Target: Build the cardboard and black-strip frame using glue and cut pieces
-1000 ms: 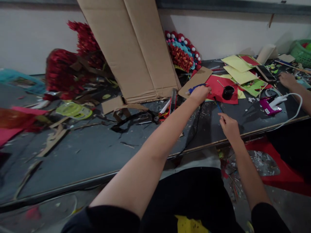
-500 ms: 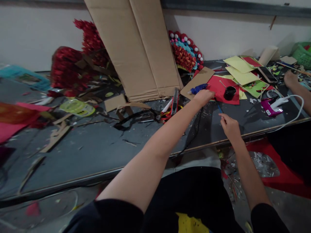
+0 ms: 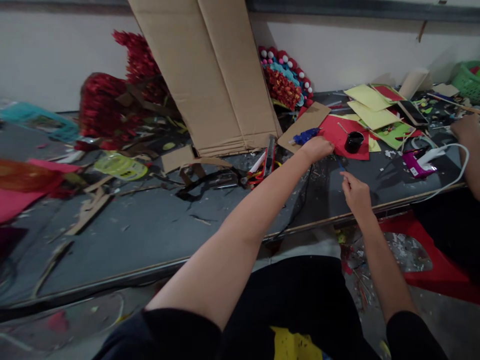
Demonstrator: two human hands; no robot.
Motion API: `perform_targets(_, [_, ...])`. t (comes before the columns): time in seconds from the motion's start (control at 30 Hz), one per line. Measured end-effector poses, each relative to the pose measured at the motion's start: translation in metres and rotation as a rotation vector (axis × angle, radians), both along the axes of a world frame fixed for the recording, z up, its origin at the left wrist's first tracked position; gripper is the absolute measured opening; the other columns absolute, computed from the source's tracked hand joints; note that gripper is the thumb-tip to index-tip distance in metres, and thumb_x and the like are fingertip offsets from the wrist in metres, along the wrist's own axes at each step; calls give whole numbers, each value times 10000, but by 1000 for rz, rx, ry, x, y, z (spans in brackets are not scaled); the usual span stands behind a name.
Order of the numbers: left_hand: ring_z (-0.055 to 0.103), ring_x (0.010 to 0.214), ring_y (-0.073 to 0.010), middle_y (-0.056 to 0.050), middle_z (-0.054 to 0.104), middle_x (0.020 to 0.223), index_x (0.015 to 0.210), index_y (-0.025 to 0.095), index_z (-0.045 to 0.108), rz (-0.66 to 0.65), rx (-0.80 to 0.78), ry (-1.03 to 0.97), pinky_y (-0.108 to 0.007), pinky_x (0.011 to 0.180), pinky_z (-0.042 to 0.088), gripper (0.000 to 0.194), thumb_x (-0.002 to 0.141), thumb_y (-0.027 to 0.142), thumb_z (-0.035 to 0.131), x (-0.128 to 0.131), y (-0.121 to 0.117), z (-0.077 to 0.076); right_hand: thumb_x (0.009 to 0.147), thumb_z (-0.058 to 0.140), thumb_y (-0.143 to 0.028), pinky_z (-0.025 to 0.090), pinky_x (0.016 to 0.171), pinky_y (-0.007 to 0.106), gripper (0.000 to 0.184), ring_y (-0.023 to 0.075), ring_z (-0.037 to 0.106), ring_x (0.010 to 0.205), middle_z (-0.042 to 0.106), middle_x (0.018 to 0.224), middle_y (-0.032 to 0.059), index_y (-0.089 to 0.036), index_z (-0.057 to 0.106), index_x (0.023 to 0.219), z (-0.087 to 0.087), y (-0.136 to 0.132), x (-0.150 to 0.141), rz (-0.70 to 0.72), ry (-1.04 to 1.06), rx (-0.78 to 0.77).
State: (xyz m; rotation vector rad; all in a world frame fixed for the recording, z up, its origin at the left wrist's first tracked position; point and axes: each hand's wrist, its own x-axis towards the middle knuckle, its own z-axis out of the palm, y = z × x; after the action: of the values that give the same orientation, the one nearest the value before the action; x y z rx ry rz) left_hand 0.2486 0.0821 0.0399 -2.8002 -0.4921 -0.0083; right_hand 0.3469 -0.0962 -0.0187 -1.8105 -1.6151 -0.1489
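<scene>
My left hand (image 3: 318,149) reaches out over the table, its fingers closed at the edge of a red sheet (image 3: 335,131). Whatever those fingers hold is hidden from me. Just behind that wrist lies a blue glue gun (image 3: 306,136) on a piece of brown cardboard (image 3: 318,114). Closer to the table edge, my right hand (image 3: 357,194) pinches a thin blue stick (image 3: 341,166) that points away towards the left hand. A small black pot (image 3: 354,142) with a thin stick in it stands on the red sheet.
A tall folded cardboard (image 3: 225,75) leans against the wall. Red-handled tools (image 3: 268,162) lie left of my forearm. On the right are yellow papers (image 3: 375,118), a purple box (image 3: 418,165) with a white cable, and a co-worker's arm (image 3: 470,145). Cardboard scraps (image 3: 90,210) litter the left.
My left hand has shifted slightly right along the red sheet's edge. My right hand has moved a little up. The co-worker's hand has drawn to the right.
</scene>
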Motion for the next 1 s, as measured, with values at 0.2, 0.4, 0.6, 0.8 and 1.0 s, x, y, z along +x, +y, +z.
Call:
perform_targets(0.2, [671, 897, -211, -154, 727, 925, 980, 83, 675, -3, -12, -4, -284, 732, 448, 259, 885, 65, 435, 0, 2, -2, 905, 352, -235, 488, 656, 286, 353, 174, 663, 657, 702, 721, 67, -148, 653, 1068, 3, -1, -1, -38, 66, 8])
perform_targets(0.4, [672, 879, -203, -164, 728, 905, 980, 72, 682, 0, -26, -20, -287, 727, 459, 278, 878, 46, 424, -2, 0, 0, 913, 341, -248, 498, 679, 289, 357, 176, 673, 678, 697, 710, 58, -149, 653, 1056, 5, -2, -1, -54, 103, 54])
perform_targets(0.6, [672, 884, -204, -154, 729, 913, 981, 80, 681, -1, -8, -5, -281, 730, 457, 278, 880, 64, 423, -1, 2, -2, 932, 339, -287, 499, 680, 268, 355, 163, 677, 684, 696, 701, 49, -163, 645, 1063, 6, -5, -1, -55, 113, 101])
perform_targets(0.8, [676, 852, -215, -165, 723, 847, 971, 61, 677, -15, -33, -75, -295, 709, 464, 272, 857, 47, 430, -7, 4, -7, 941, 333, -324, 502, 672, 271, 368, 160, 673, 663, 691, 689, 49, -163, 645, 1052, 7, -8, -2, -61, 123, 167])
perform_targets(1.0, [675, 866, -209, -152, 720, 891, 991, 68, 653, 36, -70, -86, -287, 709, 459, 266, 858, 47, 423, -11, 4, -8, 940, 335, -338, 500, 676, 250, 372, 148, 670, 657, 694, 690, 43, -169, 650, 1046, 6, -16, -4, -79, 97, 176])
